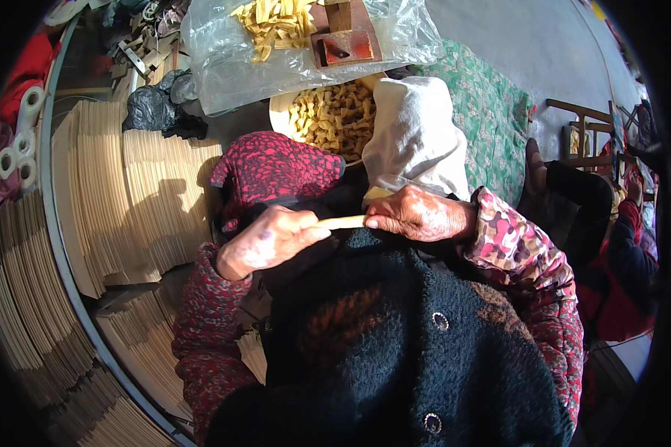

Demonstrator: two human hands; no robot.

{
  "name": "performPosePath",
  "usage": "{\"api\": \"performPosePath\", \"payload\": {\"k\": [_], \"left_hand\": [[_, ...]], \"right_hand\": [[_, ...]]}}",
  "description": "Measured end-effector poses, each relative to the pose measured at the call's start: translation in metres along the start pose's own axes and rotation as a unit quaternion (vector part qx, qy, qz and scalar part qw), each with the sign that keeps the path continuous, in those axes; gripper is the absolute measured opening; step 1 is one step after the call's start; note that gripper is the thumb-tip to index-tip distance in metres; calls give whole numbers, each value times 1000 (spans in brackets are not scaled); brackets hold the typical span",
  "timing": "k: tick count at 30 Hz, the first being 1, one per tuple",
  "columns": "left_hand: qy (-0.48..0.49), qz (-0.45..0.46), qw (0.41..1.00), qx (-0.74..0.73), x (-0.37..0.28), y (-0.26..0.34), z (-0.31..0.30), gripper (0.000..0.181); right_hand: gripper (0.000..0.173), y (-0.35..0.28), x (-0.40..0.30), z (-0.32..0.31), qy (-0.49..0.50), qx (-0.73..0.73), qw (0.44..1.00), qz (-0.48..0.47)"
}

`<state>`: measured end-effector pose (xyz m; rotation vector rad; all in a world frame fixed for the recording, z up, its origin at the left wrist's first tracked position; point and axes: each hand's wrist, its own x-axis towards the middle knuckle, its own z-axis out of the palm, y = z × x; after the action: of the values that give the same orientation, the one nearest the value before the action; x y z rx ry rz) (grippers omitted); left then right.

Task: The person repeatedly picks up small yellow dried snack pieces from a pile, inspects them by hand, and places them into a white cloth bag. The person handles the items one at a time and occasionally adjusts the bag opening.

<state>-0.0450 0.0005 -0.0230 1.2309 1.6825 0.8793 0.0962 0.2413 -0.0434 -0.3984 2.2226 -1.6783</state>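
A narrow pale-yellow strip (344,222), perhaps of tofu skin, spans the gap between my hands above my lap. My left hand (271,237) pinches its left end, and my right hand (416,213) grips the other end. Just behind my right hand, a yellow piece (379,193) shows beside clear plastic on the white cloth (416,131). Beyond my knees, a round basin (280,114) holds many small yellow knots (330,120). Farther off, loose yellow strips (277,25) lie on a clear plastic sheet (229,78), next to a wooden block device (346,47).
Stacked flat cardboard (140,207) stands at my left, behind a metal rail (61,234). A black plastic bag (151,109) rests on it. Green floral cloth (475,106) lies at right. Another person's leg (579,190) and a wooden chair frame (587,134) are farther right.
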Motion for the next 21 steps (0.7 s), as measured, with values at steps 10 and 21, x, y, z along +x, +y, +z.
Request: {"api": "performPosePath", "payload": {"k": [10,21], "left_hand": [[222,142,723,-639,13,30,-27,40],[341,187,912,133,80,33,17,18]], "right_hand": [[27,-36,43,-5,183,120,974,-59],[28,-19,26,-6,221,322,918,71]]}}
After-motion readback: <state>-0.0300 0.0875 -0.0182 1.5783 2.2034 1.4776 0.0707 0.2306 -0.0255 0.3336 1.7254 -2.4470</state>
